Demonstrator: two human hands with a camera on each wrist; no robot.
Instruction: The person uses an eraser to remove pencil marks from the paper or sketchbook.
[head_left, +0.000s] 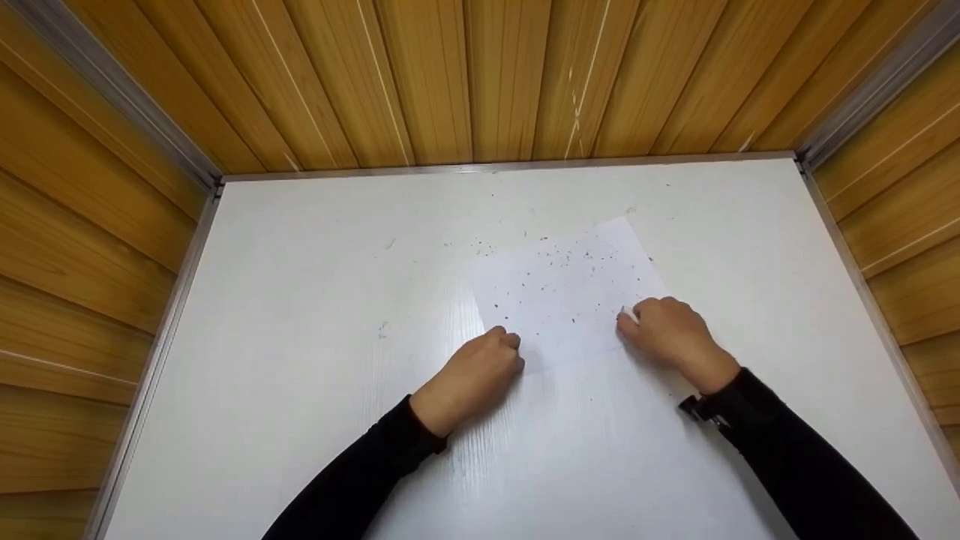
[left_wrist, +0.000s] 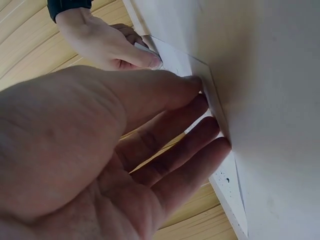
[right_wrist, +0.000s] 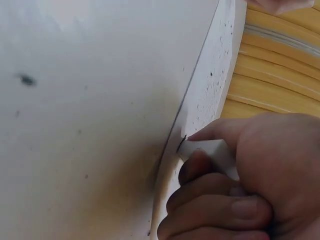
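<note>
A white sheet of paper [head_left: 555, 300] lies on the white table, strewn with dark crumbs. My left hand [head_left: 476, 375] is at its near left corner; in the left wrist view, the thumb and fingertips of this hand [left_wrist: 130, 135] close together on the paper's edge [left_wrist: 227, 180]. At the near right side, my right hand [head_left: 671, 334] grips a small white eraser [right_wrist: 212, 152] with a dark smudged end. The right wrist view shows that hand [right_wrist: 235, 200] with curled fingers close against the paper's edge, and the eraser between thumb and index finger.
Crumbs and faint grey marks [head_left: 382, 330] also lie on the white table [head_left: 300, 300] around the sheet. Wood-patterned panels [head_left: 502, 82] with metal edging stand at the back and both sides. A dark strap piece [head_left: 697, 409] hangs at the right wrist.
</note>
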